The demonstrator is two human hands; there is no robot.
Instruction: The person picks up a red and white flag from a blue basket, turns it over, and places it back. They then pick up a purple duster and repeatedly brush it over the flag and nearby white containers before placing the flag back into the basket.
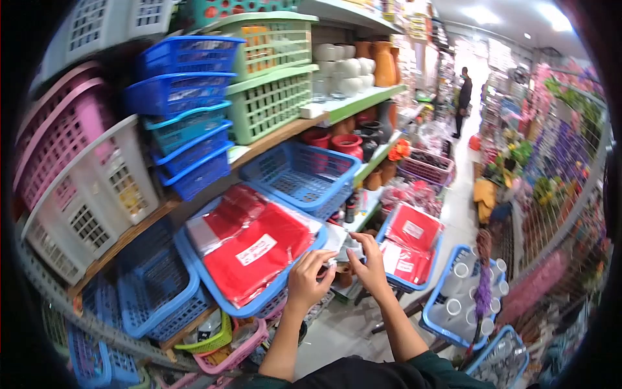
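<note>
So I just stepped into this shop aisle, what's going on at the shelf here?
A person's left hand and right hand are both up at a small white packet between two blue baskets. The near blue basket holds red packs with white labels. Another person stands far down the aisle.

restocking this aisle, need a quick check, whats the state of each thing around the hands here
left hand: fingers curled on the rim of the blue basket
right hand: pinching a small white item, partly hidden
blue basket: tilted on the shelf, full of red packets
red packets: stacked flat, wrapped in clear plastic, white label on top
empty blue basket: tilted, nothing inside
second blue basket: holds more red packets
</note>
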